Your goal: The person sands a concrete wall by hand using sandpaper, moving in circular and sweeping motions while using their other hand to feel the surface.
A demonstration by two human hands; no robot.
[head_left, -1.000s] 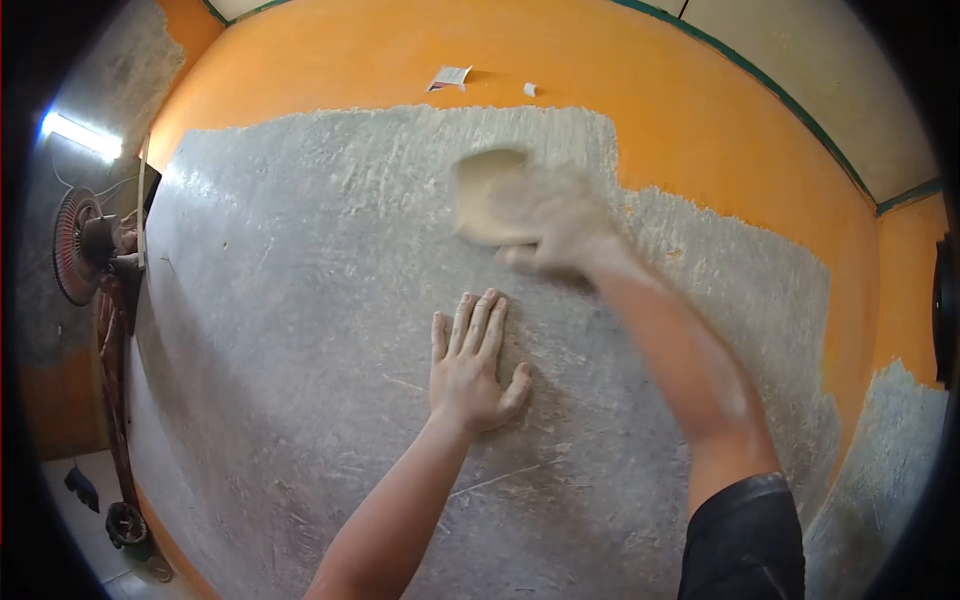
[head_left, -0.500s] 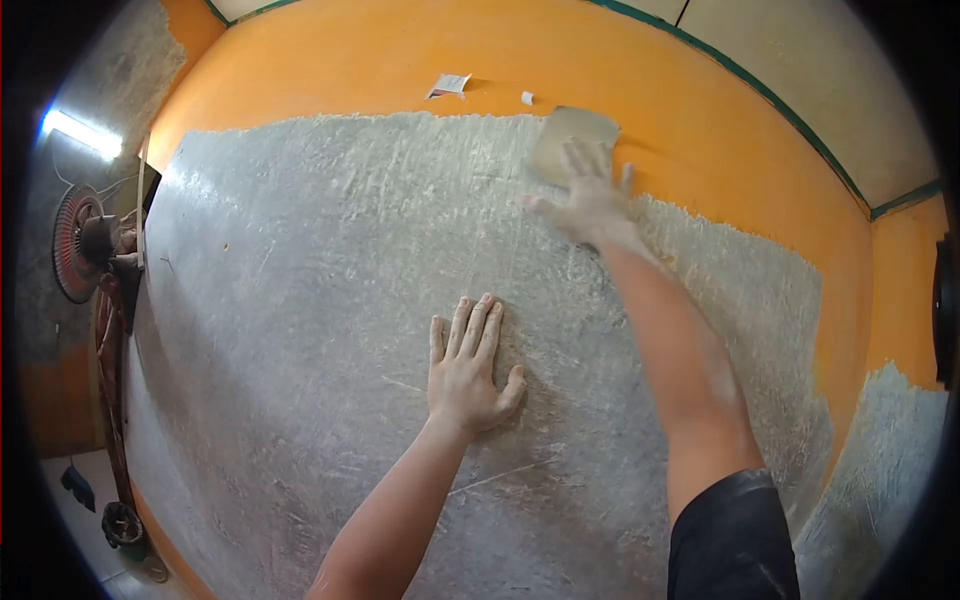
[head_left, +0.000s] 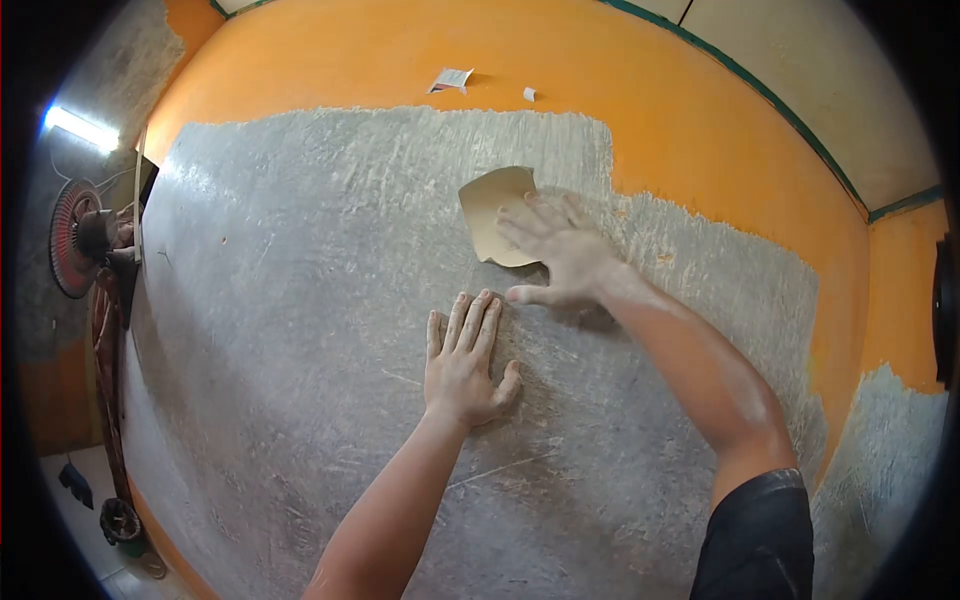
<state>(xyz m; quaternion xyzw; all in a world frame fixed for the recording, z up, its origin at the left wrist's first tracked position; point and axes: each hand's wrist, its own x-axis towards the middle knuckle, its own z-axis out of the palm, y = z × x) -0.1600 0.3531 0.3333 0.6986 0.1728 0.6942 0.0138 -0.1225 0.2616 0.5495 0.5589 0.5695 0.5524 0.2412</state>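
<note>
A tan sheet of sandpaper (head_left: 490, 218) lies against the grey, roughly coated wall (head_left: 300, 300), its corners curling a little. My right hand (head_left: 568, 250) holds it there under spread fingers that cover its right side. The palm and forearm look dusty with white powder. Just below, my left hand (head_left: 463, 365) rests flat on the wall with its fingers stretched upward and nothing in it. The right thumb is close above the left fingertips.
Orange paint (head_left: 700, 140) borders the grey area above and to the right. Two scraps of paper, one larger (head_left: 452, 79) and one small (head_left: 529, 94), stick to it. At the left are a fan (head_left: 78, 238), a lit tube lamp (head_left: 82, 129) and a dark bin (head_left: 121, 522).
My right hand has moved down and left with the sandpaper, from the orange edge onto the grey surface. My left hand has stayed in place on the wall.
</note>
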